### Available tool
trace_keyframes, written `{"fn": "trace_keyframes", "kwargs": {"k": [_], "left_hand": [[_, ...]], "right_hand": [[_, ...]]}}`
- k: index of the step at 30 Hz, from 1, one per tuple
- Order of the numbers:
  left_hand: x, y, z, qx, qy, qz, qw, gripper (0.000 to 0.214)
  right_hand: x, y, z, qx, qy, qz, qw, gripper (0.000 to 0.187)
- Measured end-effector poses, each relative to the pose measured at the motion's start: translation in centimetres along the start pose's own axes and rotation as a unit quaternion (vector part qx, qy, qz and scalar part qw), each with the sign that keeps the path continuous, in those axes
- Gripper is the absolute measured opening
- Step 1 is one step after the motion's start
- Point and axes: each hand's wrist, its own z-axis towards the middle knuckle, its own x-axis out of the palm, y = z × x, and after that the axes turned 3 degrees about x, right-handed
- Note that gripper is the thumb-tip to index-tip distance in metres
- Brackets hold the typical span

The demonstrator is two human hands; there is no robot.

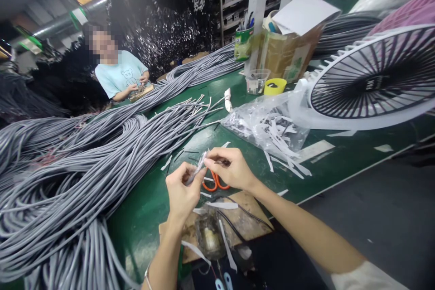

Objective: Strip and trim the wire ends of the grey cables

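Between my two hands is a grey cable end (194, 174) with pale, whitish material around its tip. My left hand (180, 190) is closed around the cable. With thumb and fingers pressed together, my right hand (233, 168) pinches the tip from the right; its exact grip is partly hidden. Just below the hands lie scissors with orange handles (210, 186), their blades hidden. Nearer to me, a small grimy metal pot (210, 238) sits on a wooden board (253, 206), with white strips (224, 205) and dark leads around it.
Long bundles of grey cables (102, 163) cover the left side of the green table (136, 226). To the right are a clear bag of white strips (272, 127), a yellow cup (274, 86), a cardboard box (288, 54) and a fan (370, 81). Across the table sits a person (120, 74).
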Motion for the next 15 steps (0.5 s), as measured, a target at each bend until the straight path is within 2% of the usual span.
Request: {"fn": "trace_keyframes", "kwargs": {"k": [6, 15], "left_hand": [[0.0, 0.23, -0.04, -0.01, 0.012, 0.001, 1.0, 0.028], [-0.03, 0.14, 0.01, -0.012, 0.03, 0.014, 0.999, 0.029]], "right_hand": [[-0.01, 0.01, 0.04, -0.026, -0.003, -0.018, 0.999, 0.019], [-0.04, -0.12, -0.15, -0.008, 0.002, -0.003, 1.0, 0.017]]}}
